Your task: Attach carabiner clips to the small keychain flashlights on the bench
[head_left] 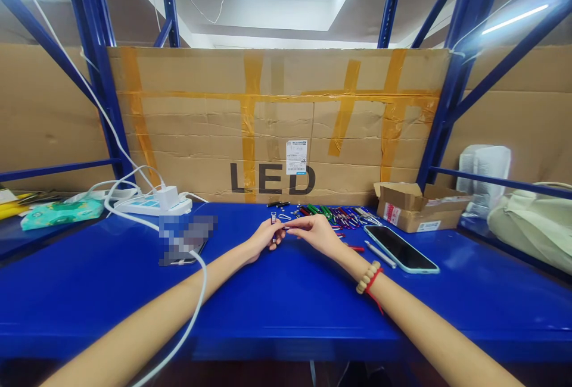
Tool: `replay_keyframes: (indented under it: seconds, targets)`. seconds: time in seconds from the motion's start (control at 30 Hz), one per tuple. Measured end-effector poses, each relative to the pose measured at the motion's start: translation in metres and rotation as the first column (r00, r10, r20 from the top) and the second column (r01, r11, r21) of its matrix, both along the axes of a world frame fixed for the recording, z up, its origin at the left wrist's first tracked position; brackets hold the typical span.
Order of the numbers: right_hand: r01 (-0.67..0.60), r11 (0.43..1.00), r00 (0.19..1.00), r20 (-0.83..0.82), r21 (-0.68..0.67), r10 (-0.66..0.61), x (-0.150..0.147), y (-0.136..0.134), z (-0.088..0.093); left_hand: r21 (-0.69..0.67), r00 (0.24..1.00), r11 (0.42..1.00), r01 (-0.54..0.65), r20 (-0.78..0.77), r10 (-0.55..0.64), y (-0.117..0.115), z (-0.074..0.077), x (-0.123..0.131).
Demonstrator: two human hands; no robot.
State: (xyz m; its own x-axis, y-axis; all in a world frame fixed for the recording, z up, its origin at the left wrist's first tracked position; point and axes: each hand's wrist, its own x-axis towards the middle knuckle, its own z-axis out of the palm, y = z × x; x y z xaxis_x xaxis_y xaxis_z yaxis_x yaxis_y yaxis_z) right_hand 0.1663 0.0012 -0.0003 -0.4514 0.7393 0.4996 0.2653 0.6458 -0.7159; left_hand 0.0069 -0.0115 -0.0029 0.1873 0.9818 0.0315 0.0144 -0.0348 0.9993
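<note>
Both hands meet over the middle of the blue table. My left hand (267,237) is closed around a short dark tube with silver ends (273,219), which stands roughly upright. My right hand (318,233) pinches a thin dark red piece (288,228), its tip close to the left fingers; whether it touches the tube I cannot tell. Behind the right hand lies a spread of small shiny pen-like parts (342,218) in red, green, purple and silver. Several small black pieces (277,203) lie at the back. A red piece (356,249) rests beside the right wrist.
A phone (404,250) and a silver pen (379,253) lie to the right, before an open cardboard box (415,208). On the left are a power strip (156,203), a blurred dark object (185,247) and a white cable (203,292) crossing my left forearm. Cardboard (201,137) closes the back.
</note>
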Motion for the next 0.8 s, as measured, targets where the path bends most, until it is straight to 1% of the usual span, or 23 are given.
replay_keyframes:
  seconds: [0.1, 0.23, 0.33, 0.4, 0.47, 0.57, 0.6, 0.67, 0.73, 0.8]
  targets:
    - [-0.012, 0.998, 0.999, 0.044, 0.069, 0.009, -0.001, -0.004, 0.003, -0.014, 0.999, 1.0, -0.004, 0.034, 0.005, 0.0, 0.001, -0.001]
    - [0.032, 0.987, 0.996, 0.073, 0.156, -0.043, -0.003, -0.004, 0.002, 0.01, 0.996, 0.999, -0.034, 0.082, 0.033, 0.002, -0.001, -0.001]
    - [0.067, 0.972, 0.995, 0.051, 0.223, -0.081, -0.002, -0.001, -0.001, 0.061, 0.998, 0.996, -0.066, 0.029, 0.064, 0.003, -0.002, -0.001]
    - [0.09, 0.949, 0.993, 0.046, 0.302, -0.109, 0.0, 0.002, -0.002, 0.143, 0.995, 0.986, -0.086, -0.035, 0.092, 0.003, -0.002, -0.001]
    - [0.056, 0.922, 0.987, 0.119, 0.384, -0.11, 0.003, 0.004, -0.002, 0.287, 0.983, 0.951, -0.116, -0.101, 0.15, 0.002, -0.001, 0.0]
    - [-0.07, 0.893, 0.939, 0.332, 0.444, -0.091, 0.008, 0.003, 0.002, 0.488, 0.954, 0.865, -0.116, -0.186, 0.233, -0.001, -0.001, -0.001]
    - [-0.094, 0.886, 0.917, 0.386, 0.454, -0.1, 0.009, 0.002, 0.003, 0.524, 0.946, 0.846, -0.1, -0.213, 0.244, -0.001, -0.001, -0.001]
    - [-0.102, 0.871, 0.88, 0.452, 0.48, -0.145, 0.009, 0.001, 0.004, 0.559, 0.933, 0.827, -0.063, -0.262, 0.248, -0.002, -0.002, -0.001]
    - [-0.09, 0.855, 0.853, 0.483, 0.511, -0.199, 0.009, 0.0, 0.002, 0.578, 0.92, 0.815, -0.034, -0.3, 0.252, -0.002, -0.004, -0.001]
    - [-0.083, 0.845, 0.839, 0.495, 0.528, -0.226, 0.007, 0.001, -0.001, 0.596, 0.908, 0.803, -0.013, -0.328, 0.259, -0.002, -0.005, -0.001]
